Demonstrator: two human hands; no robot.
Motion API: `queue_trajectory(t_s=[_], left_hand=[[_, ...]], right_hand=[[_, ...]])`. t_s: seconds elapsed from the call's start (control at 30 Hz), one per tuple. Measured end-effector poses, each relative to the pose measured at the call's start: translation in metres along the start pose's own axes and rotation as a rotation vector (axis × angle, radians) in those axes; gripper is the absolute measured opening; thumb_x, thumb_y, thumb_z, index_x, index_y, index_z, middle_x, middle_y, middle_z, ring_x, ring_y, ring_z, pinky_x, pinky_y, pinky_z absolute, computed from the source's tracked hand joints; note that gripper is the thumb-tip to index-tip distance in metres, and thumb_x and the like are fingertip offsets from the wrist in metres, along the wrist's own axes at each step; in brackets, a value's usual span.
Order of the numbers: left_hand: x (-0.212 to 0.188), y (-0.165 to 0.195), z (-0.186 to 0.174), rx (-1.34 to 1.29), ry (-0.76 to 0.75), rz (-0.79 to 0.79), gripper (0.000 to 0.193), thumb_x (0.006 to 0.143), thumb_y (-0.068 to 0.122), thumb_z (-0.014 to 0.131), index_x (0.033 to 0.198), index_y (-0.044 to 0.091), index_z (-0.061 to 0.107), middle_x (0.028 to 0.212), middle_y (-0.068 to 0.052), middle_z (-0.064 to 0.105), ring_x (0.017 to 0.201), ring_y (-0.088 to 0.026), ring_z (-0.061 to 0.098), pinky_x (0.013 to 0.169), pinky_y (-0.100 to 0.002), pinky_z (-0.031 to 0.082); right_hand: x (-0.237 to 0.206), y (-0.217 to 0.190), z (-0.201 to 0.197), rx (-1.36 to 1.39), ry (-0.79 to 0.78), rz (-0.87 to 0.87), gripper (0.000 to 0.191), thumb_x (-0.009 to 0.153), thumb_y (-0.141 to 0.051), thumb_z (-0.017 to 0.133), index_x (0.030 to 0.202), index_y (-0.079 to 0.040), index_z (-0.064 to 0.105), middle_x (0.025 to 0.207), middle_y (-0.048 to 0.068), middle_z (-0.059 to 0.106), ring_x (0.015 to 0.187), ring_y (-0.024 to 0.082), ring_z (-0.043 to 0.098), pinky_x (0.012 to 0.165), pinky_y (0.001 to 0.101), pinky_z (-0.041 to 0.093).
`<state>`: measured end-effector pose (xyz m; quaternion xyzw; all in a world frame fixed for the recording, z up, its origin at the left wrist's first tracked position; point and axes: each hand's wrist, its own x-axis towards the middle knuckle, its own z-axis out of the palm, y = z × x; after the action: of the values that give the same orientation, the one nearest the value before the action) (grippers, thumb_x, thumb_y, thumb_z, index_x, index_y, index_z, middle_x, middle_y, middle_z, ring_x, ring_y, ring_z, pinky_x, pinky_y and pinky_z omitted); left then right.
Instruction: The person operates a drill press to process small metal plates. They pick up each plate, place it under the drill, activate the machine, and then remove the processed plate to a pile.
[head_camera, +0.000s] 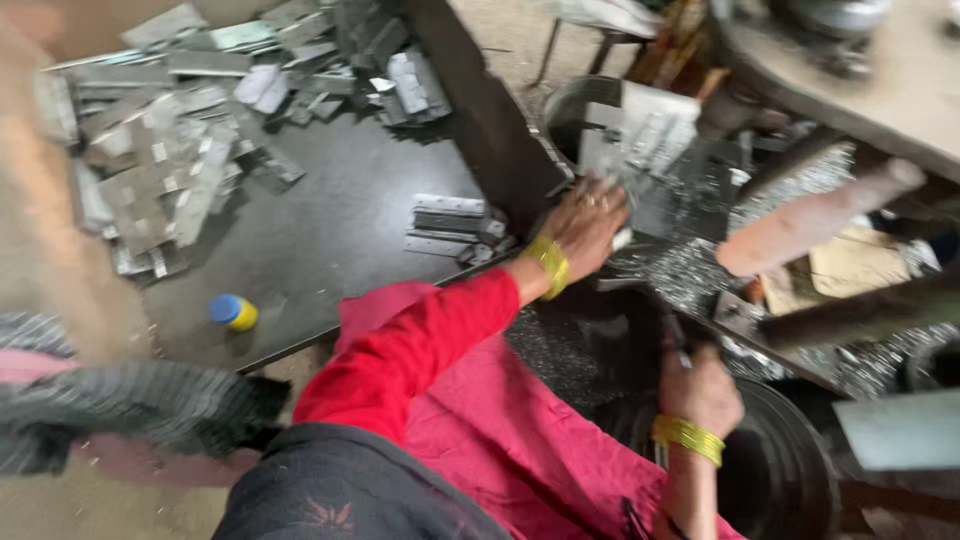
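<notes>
Left hand (585, 225) has its fingers curled down onto a blurry little metal piece (622, 238) at the press bed, right by the pile of silvery shavings (690, 275); can't tell if it's truly gripped. Right hand (700, 390) is clenched around a dark handle (672, 335) lower down. Further left, the dark bench (330, 230) carries stacks of hinge plates (450, 225) and a blue-yellow cap (233, 312).

A person in a red sleeve reaches the left hand (588, 225) to a cluster of metal plates (640, 135) at centre, while the right hand (700, 390) grips a dark handle (678, 335) nearer. Loose hinges (160, 170) lie heaped far left on the dark counter (330, 240).
</notes>
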<state>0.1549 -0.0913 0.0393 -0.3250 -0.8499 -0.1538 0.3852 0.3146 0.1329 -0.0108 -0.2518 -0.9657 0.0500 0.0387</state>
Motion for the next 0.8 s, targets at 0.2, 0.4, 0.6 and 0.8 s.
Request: queue_trajectory(t_s=[0.2, 0.4, 0.6, 0.8], left_hand=[[-0.121, -0.095, -0.04, -0.048, -0.504, -0.379, 0.043, 0.081, 0.017, 0.069, 0.124, 0.018, 0.067, 0.135, -0.006, 0.061, 0.134, -0.028, 0.052, 0.117, -0.051, 0.033], [-0.175, -0.175, -0.026, -0.009, -0.938, -0.748, 0.102, 0.076, 0.052, 0.081, 0.156, 0.013, 0.03, 0.168, -0.011, 0.018, 0.155, -0.031, 0.017, 0.124, -0.055, 0.016], [-0.183, -0.183, -0.016, 0.075, -0.838, -0.711, 0.12, 0.056, 0.057, 0.092, 0.152, 0.012, 0.035, 0.161, -0.01, 0.029, 0.148, -0.033, 0.027, 0.117, -0.057, 0.024], [-0.187, -0.19, 0.003, 0.225, -0.772, -0.784, 0.068, 0.066, 0.046, 0.091, 0.119, 0.008, 0.071, 0.136, -0.01, 0.057, 0.123, -0.034, 0.054, 0.1, -0.045, 0.05]], right_hand=[[-0.013, -0.013, -0.024, 0.146, 0.263, -0.156, 0.042, 0.104, -0.052, 0.06, 0.12, -0.015, 0.071, 0.108, 0.014, 0.077, 0.091, 0.04, 0.072, 0.074, 0.0518, 0.052], [-0.011, -0.019, -0.017, 0.081, 0.186, -0.053, 0.043, 0.101, -0.053, 0.063, 0.123, -0.018, 0.071, 0.099, 0.016, 0.077, 0.088, 0.04, 0.072, 0.073, 0.0523, 0.053], [-0.012, -0.018, -0.009, 0.084, 0.189, -0.01, 0.043, 0.103, -0.057, 0.062, 0.124, -0.021, 0.074, 0.09, 0.019, 0.075, 0.084, 0.042, 0.072, 0.073, 0.0534, 0.053], [-0.01, -0.022, -0.008, 0.063, 0.186, 0.013, 0.047, 0.101, -0.061, 0.061, 0.122, -0.021, 0.074, 0.091, 0.02, 0.075, 0.084, 0.044, 0.071, 0.072, 0.0537, 0.054]])
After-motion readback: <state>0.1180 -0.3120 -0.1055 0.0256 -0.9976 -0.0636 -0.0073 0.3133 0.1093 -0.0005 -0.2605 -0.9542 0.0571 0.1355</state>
